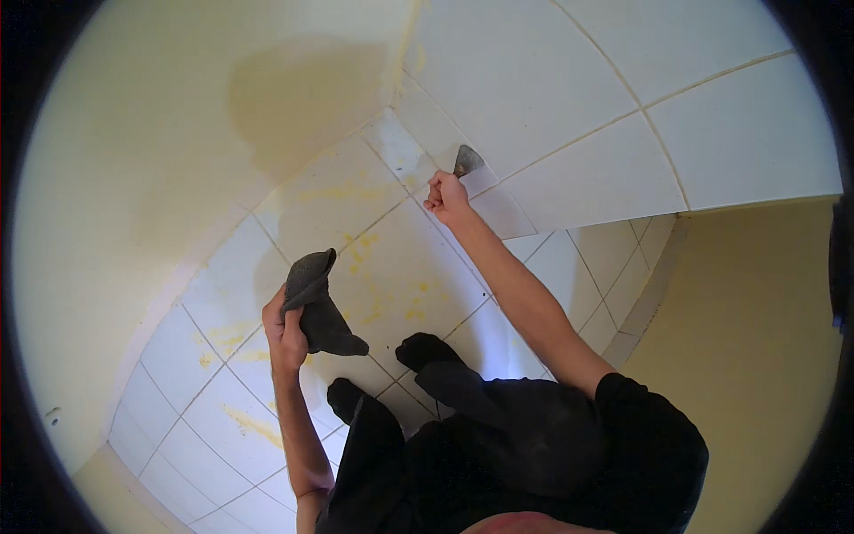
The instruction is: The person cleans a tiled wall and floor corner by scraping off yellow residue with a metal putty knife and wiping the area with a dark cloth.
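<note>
I see the right hand [447, 194] clenched round a scraper [468, 162] near twelve o'clock, arm stretched long, probably to bring the blade near the wall tiles [560, 107]; contact I can't tell. Toward nine o'clock, the left hand [285, 336] grasps a dark cloth [326, 322], forearm raised, seemingly holding it clear of the floor [405, 258].

We see a white ceramic-tile floor [206, 467] with dark grout lines between its tiles. Yellow smears [253, 426] and spots [415, 313] are scattered over it. Our two black-covered feet [429, 350] stand on it, slightly apart.
</note>
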A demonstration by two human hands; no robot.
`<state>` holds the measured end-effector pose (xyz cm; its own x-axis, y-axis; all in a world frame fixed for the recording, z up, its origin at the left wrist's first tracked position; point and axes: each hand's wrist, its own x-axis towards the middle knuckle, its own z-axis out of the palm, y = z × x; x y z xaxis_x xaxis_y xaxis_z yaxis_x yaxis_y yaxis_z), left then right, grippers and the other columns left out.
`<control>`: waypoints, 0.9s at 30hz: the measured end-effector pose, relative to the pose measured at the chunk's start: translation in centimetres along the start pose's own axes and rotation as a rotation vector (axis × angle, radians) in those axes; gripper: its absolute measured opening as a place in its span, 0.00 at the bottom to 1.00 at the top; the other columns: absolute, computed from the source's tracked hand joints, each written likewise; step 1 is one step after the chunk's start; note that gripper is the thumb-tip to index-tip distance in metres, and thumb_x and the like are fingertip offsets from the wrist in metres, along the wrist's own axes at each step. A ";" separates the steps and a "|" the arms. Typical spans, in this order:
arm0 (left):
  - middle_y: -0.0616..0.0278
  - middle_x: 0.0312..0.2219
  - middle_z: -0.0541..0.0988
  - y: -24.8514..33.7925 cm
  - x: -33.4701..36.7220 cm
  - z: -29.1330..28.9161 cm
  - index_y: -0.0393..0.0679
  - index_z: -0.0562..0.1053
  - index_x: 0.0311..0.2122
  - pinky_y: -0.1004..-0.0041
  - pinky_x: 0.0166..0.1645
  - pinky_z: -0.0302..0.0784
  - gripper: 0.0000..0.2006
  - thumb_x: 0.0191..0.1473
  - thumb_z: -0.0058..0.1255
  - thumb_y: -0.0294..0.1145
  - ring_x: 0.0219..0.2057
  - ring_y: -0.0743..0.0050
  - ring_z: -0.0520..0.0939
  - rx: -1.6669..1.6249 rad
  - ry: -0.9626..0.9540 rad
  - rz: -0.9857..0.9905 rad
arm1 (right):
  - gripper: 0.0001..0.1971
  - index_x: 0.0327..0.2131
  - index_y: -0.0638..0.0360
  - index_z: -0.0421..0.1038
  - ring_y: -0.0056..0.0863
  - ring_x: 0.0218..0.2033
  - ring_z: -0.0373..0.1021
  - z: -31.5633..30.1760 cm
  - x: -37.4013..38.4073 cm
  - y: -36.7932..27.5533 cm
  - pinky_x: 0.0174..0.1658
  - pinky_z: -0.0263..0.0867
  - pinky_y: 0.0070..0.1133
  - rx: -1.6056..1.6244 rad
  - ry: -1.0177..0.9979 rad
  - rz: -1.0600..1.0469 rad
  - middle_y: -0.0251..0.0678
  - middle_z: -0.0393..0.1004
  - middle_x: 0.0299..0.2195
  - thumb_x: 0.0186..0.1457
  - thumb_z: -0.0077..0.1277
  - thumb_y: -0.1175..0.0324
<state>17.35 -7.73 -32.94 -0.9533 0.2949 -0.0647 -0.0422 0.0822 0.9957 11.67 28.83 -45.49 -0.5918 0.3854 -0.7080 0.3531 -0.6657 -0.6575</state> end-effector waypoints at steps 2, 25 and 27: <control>0.58 0.36 0.79 -0.5 0.2 -0.2 0.30 0.72 0.45 0.76 0.45 0.69 0.16 0.54 0.38 0.25 0.37 0.73 0.75 -0.022 -0.035 0.018 | 0.19 0.12 0.45 0.45 0.22 0.11 0.39 0.1 0.0 -0.1 0.23 0.48 0.26 0.058 -0.011 0.017 0.26 0.41 0.09 0.42 0.46 0.72; 0.58 0.35 0.79 -0.6 -0.1 -0.5 0.31 0.73 0.43 0.76 0.45 0.69 0.14 0.54 0.39 0.24 0.37 0.74 0.75 -0.037 -0.031 -0.008 | 0.19 0.12 0.45 0.42 0.22 0.12 0.36 -1.3 -1.2 1.1 0.23 0.46 0.25 0.146 0.030 0.053 0.26 0.40 0.09 0.43 0.44 0.72; 0.58 0.35 0.79 -0.6 -0.1 -0.6 0.30 0.73 0.43 0.76 0.45 0.69 0.14 0.54 0.39 0.24 0.37 0.74 0.75 -0.039 -0.004 -0.024 | 0.17 0.11 0.47 0.48 0.22 0.09 0.39 -2.3 -1.0 1.9 0.20 0.48 0.25 0.083 0.134 0.033 0.26 0.44 0.08 0.41 0.46 0.73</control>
<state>17.24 -8.37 -33.45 -0.9507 0.2970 -0.0892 -0.0770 0.0525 0.9956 14.56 28.63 -46.65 -0.4767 0.4406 -0.7607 0.3067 -0.7276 -0.6136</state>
